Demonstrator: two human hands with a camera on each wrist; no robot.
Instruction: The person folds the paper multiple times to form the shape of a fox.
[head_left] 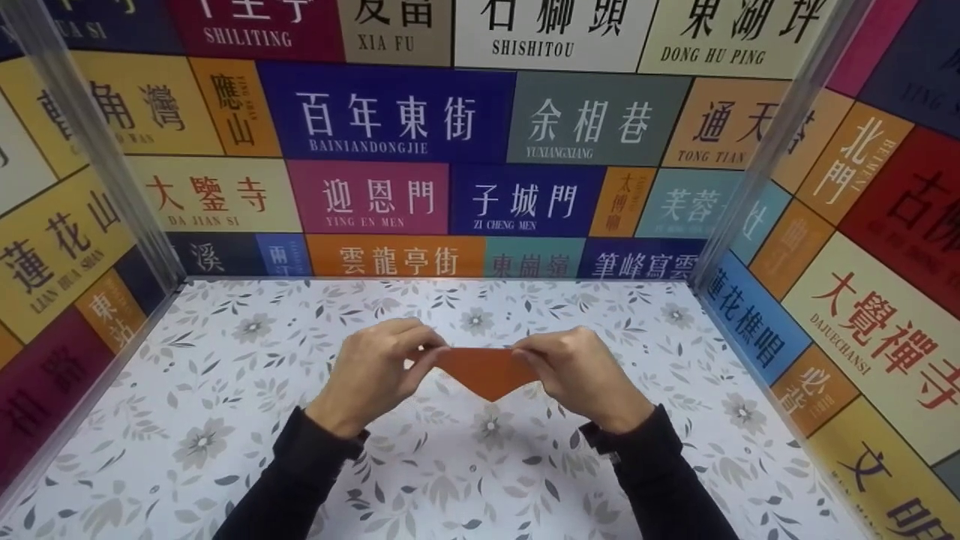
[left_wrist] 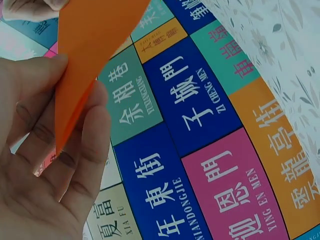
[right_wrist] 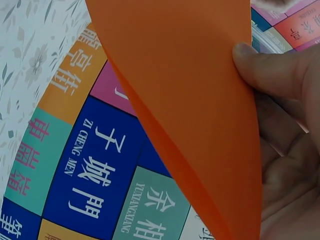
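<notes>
A sheet of orange paper (head_left: 491,371), folded into a triangle with its point toward the person, is held up between both hands over the table. My left hand (head_left: 382,367) pinches the left end of its straight upper edge, thumb on the near face and fingers behind. At the opposite end my right hand (head_left: 581,371) pinches the same edge. In the right wrist view the two layers of the orange paper (right_wrist: 185,100) part slightly along the slanting side, and the thumb (right_wrist: 270,67) presses its face. The left wrist view shows the orange paper (left_wrist: 95,45) between thumb and fingers.
The table (head_left: 247,420) has a white cover printed with grey flowers and leaves. Panels of coloured signs with Chinese characters stand at the back (head_left: 390,112), left (head_left: 60,247) and right (head_left: 870,300), close around the table. Clear strips run up both back corners.
</notes>
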